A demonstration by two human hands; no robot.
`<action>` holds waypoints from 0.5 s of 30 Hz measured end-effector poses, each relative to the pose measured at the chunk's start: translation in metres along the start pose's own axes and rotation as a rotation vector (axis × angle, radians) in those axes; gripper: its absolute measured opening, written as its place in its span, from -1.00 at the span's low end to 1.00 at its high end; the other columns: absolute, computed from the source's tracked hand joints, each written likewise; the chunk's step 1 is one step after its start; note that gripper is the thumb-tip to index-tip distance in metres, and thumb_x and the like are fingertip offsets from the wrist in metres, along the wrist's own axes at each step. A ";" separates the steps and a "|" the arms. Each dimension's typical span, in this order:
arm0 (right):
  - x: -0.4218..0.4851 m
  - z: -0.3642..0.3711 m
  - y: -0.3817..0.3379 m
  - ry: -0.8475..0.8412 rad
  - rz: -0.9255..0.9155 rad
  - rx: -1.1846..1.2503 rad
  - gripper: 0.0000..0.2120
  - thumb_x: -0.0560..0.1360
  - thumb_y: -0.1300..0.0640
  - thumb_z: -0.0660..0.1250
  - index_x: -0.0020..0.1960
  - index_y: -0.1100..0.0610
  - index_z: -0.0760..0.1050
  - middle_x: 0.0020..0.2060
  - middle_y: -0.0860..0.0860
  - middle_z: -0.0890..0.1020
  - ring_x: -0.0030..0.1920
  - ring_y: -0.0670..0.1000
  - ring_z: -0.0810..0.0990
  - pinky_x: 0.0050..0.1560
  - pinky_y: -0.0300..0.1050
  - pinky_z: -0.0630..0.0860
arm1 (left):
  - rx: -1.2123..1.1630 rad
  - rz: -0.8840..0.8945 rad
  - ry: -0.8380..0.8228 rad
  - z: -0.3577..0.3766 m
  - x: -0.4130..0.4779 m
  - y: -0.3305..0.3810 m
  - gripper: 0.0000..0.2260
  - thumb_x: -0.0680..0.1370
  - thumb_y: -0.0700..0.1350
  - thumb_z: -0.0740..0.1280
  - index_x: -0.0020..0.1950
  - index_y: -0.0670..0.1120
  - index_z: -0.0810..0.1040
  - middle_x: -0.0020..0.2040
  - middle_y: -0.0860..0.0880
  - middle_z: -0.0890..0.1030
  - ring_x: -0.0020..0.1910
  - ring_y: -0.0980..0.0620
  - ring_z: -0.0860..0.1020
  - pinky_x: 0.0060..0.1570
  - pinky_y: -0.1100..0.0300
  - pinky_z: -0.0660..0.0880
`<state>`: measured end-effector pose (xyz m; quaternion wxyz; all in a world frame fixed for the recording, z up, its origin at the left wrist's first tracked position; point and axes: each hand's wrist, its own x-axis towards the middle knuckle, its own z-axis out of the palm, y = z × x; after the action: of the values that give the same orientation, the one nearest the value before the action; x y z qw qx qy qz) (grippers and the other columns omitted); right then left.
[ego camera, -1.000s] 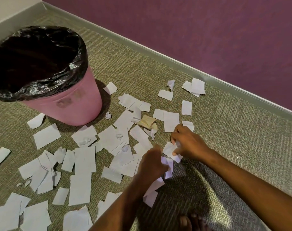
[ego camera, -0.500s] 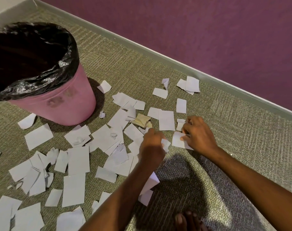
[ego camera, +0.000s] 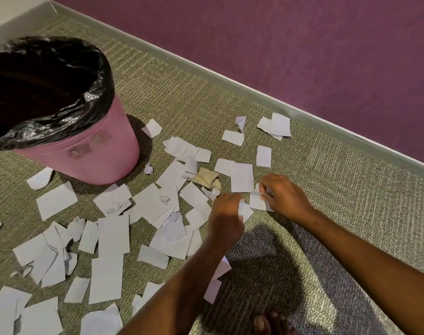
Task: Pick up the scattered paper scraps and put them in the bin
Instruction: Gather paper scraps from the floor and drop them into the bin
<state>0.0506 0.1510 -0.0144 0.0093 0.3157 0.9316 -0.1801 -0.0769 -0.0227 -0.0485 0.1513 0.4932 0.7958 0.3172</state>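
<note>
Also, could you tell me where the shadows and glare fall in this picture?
Head view: a dark shadow falls on the carpet just below the left hand; the bin shades the carpet to its right; the black liner glints near its rim; the scraps look evenly lit and sharp.

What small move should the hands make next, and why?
Probably the right hand should lift the white scrap it pinches and pass it to the left hand, which seems to hold scraps too; many more lie on the carpet near them.
</note>
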 end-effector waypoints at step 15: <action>0.059 -0.088 -0.116 0.052 0.167 0.903 -0.60 0.50 0.31 0.57 0.24 0.00 0.59 -0.08 0.01 0.61 -0.08 0.03 0.67 -0.06 0.10 0.68 | -0.529 -0.392 0.205 -0.138 0.063 0.016 -0.82 0.60 -0.17 0.42 0.20 -0.08 0.63 -0.08 0.12 0.65 -0.18 0.21 0.58 -0.23 0.29 0.45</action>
<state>-0.0564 0.1301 0.0978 -0.1380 0.3666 0.7311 -0.5586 -0.1714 -0.0114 0.0701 0.2510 0.2401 0.7767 0.5255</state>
